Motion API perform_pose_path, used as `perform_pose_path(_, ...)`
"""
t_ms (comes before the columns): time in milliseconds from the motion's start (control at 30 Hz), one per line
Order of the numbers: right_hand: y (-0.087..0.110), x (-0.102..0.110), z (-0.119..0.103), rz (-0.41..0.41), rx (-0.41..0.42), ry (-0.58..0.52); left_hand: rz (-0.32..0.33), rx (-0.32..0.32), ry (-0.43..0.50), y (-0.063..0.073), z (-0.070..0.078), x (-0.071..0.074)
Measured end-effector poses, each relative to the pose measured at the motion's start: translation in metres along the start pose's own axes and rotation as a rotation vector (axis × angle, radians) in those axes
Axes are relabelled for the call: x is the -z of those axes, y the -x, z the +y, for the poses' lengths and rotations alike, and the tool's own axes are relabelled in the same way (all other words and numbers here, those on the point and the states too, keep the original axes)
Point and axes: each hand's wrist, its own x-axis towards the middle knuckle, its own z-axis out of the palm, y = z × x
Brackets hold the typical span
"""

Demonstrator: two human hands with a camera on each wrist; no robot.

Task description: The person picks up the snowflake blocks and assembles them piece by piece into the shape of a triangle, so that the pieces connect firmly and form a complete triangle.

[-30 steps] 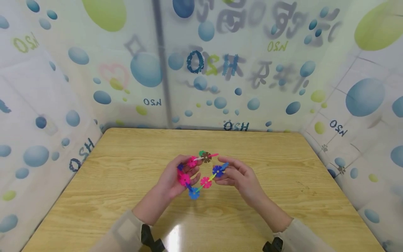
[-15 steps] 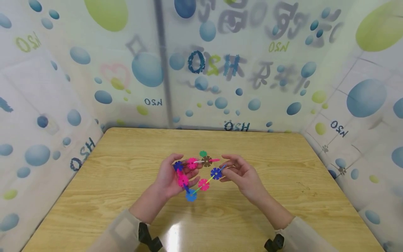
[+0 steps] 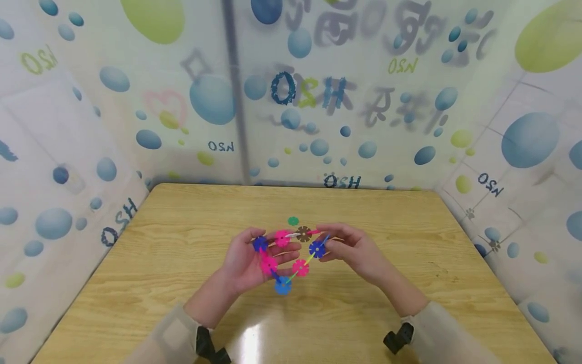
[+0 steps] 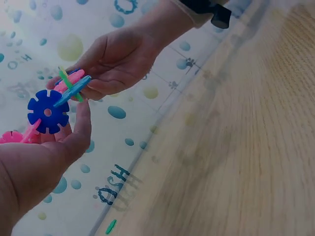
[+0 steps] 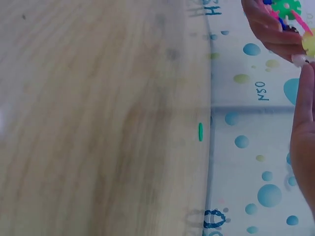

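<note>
A chain of notched plastic snowflake discs [image 3: 300,268], in pink, blue, brown and other colours, is bent into a ring above the table. My left hand [image 3: 243,263] is palm up beneath its left side, fingers extended under the discs, with a dark blue disc [image 3: 260,244] near the thumb. With thumb and fingers my right hand [image 3: 359,253] pinches a light blue disc at the chain's right end, beside another dark blue disc [image 3: 317,248]. Its index finger reaches a pink disc [image 3: 314,231] joined to the brown disc [image 3: 303,233].
A single green disc [image 3: 293,221] lies on the wooden table [image 3: 436,283] beyond the hands. Patterned curtains [image 3: 291,151] hang close behind the table and along both sides.
The left fingers have straightened out under the chain. The chain's far end has shifted right, and the right index finger now meets the pink disc there, narrowing the gap between the ends.
</note>
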Motion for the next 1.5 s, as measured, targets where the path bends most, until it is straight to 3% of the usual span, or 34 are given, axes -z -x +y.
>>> perform_pose_path(333,-0.008,0.008,-0.001,-0.1,-0.007,-0.134,-0.278,-0.047,0.05,0.003,-0.006,0.008)
perform_pose_path(700,-0.011,0.01,-0.003,-0.244,0.03,-0.329,-0.461,-0.059,0.008,0.003,-0.012,0.008)
perform_pose_path(967,-0.011,0.009,-0.013,-0.279,0.015,-0.419,-0.486,-0.039,-0.113,0.003,-0.011,0.009)
perform_pose_path(1100,-0.011,0.008,-0.015,-0.324,0.02,-0.454,-0.503,-0.083,-0.235,0.0,-0.008,0.01)
perform_pose_path(1267,-0.01,0.006,-0.02,-0.345,0.021,-0.466,-0.508,-0.14,-0.323,-0.006,-0.003,0.013)
perform_pose_path(1333,-0.01,0.006,-0.022,-0.349,0.024,-0.457,-0.49,-0.154,-0.397,-0.009,0.0,0.015)
perform_pose_path(1500,-0.012,0.007,-0.026,-0.341,0.013,-0.412,-0.406,-0.18,-0.729,-0.014,0.011,0.018)
